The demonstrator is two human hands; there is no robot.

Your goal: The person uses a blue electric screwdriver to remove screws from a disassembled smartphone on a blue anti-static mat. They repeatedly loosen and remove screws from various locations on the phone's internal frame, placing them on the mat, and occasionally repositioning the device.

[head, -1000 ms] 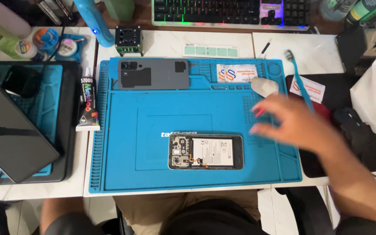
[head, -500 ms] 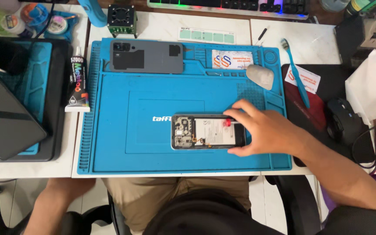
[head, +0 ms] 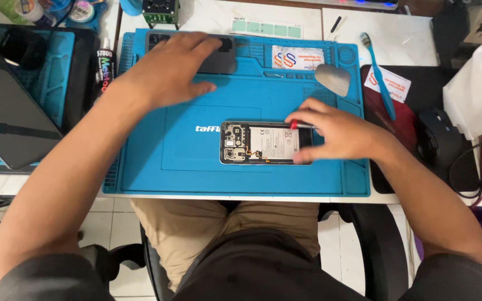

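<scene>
White desk [head: 207, 17], tiled floor [head: 118, 214]

Head-worn view, steeply downward, close over the workbench.
Looks past lap and forearms onto the blue mat [head: 168, 161]; keyboard edge cropped at top.

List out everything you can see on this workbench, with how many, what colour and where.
repair mat: one, blue, centre of the desk
opened phone: one, back off, insides showing, middle of the mat
back cover: one, grey, top of the mat, partly under the left hand
small tool: one, red-tipped, in the right hand over the phone
metal pry pick: one, silver, mat's upper right
toothbrush: one, blue, right of the mat
glue tube: one, black, left of the mat
mouse: one, black, far right
tablet: one, dark, far left
left hand: on the back cover
right hand: pinching the small tool
</scene>
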